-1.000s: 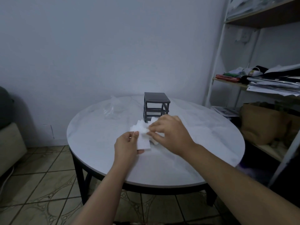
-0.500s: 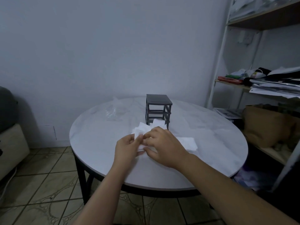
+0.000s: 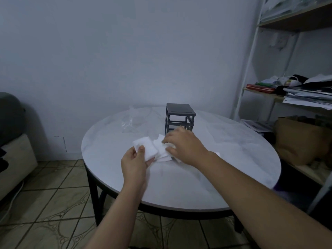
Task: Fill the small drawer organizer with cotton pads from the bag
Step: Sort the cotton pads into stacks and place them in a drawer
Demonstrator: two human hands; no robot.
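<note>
A dark grey drawer organizer (image 3: pixel 180 117) stands on the round white table (image 3: pixel 224 164), its frame showing open slots. In front of it lies a loose heap of white cotton pads (image 3: pixel 161 150). My left hand (image 3: pixel 133 161) pinches a small stack of pads (image 3: pixel 146 147) at the heap's left side. My right hand (image 3: pixel 185 146) rests on the heap just before the organizer, fingers curled on the pads; what lies under it is hidden. A clear plastic bag (image 3: pixel 128 121) lies crumpled at the back left of the table.
A white metal shelf unit (image 3: pixel 246 69) with papers and clutter stands to the right of the table. A brown bag (image 3: pixel 298 139) sits on its lower shelf. A sofa end (image 3: pixel 12 144) is at the far left, tiled floor below.
My hands have parted: the left now holds a stack of pads lifted slightly to the left, and my right hand has moved back onto the heap nearer the organizer.
</note>
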